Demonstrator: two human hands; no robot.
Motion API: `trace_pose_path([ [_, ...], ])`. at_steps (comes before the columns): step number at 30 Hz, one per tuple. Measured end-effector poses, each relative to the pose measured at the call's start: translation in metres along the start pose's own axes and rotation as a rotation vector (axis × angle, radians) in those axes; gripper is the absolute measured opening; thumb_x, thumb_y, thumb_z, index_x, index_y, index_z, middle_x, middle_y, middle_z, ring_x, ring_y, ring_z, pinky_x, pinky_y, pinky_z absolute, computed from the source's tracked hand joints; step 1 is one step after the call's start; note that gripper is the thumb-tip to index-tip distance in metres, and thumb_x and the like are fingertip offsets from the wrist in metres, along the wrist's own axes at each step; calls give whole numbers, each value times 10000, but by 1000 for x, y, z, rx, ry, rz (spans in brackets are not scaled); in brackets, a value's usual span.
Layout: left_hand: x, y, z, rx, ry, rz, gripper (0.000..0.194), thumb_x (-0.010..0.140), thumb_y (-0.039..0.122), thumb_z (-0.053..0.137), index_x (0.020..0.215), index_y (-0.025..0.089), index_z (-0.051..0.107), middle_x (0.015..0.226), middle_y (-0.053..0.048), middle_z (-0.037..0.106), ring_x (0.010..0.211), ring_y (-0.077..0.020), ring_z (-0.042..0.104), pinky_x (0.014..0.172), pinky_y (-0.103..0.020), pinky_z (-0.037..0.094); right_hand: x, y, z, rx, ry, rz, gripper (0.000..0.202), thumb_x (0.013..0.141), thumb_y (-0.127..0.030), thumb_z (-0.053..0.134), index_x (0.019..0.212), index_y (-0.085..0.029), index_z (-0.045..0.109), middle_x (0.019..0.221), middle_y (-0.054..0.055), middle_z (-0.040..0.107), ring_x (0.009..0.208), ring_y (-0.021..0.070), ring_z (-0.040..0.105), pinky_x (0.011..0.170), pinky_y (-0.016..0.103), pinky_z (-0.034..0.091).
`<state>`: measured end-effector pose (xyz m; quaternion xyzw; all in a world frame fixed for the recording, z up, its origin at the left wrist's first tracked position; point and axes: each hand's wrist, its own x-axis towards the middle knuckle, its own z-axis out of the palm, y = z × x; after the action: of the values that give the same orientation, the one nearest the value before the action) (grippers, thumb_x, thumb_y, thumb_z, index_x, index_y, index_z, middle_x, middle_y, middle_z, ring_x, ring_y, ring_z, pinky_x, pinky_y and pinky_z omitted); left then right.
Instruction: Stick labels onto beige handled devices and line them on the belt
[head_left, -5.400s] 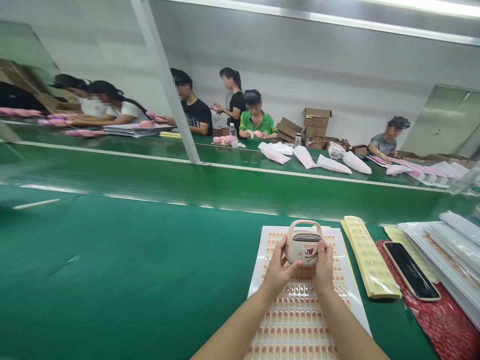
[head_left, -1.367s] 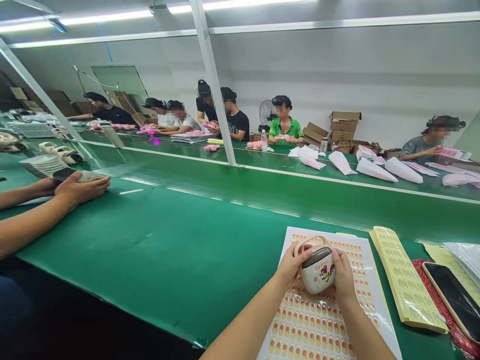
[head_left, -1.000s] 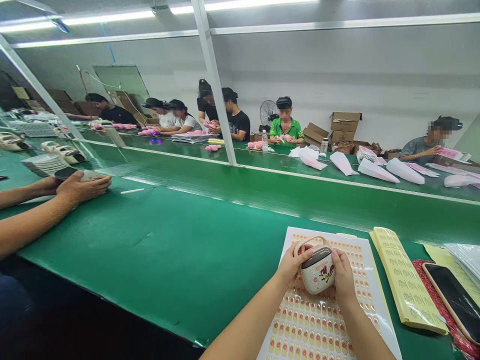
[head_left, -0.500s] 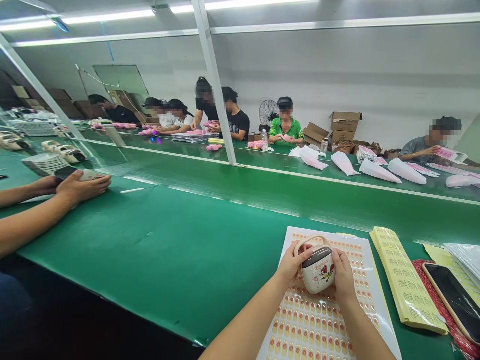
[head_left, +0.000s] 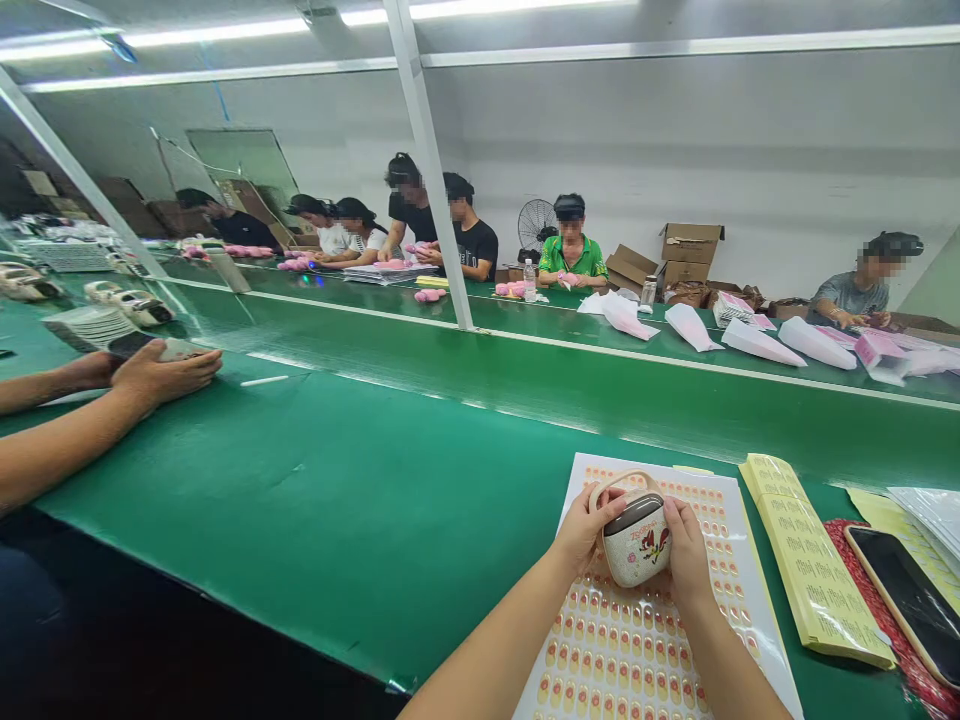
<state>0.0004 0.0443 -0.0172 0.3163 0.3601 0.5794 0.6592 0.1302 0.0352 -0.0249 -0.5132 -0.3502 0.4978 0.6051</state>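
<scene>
Green table (head_left: 337, 500), print too small to read

At left, a co-worker's hands (head_left: 161, 380) half hide a pale object (head_left: 184, 350). Near right, the left hand (head_left: 589, 530) and right hand (head_left: 688, 550) curl around a cream case (head_left: 630, 562) over a sticker sheet (head_left: 622, 650), covering its sides; its red lettering is unclear. Rightward lie yellow labels (head_left: 817, 560), finely printed, and a phone (head_left: 904, 585) reaching the frame edge.

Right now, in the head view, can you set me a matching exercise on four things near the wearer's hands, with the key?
1. cream case
2. sticker sheet
3. phone
4. yellow label strip

A. flat on the green table, beneath both forearms
B. between the sheet and the phone
C. held between left hand and right hand
D. partly over red wrap

Pairs: 1-C, 2-A, 3-D, 4-B
</scene>
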Motion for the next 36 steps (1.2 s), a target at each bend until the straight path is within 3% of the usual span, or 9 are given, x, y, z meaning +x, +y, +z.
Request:
trace_pose_path([
  [36,-1,3,1,14,13,-3,432,426,373,821,747,152,634,744,-25,614,738,-166,567,697,-273,418,0,0,1,-24,-12,-58,378,611,-555,612,749,-206,566,703,-13,588,658,165,519,572,270,418],
])
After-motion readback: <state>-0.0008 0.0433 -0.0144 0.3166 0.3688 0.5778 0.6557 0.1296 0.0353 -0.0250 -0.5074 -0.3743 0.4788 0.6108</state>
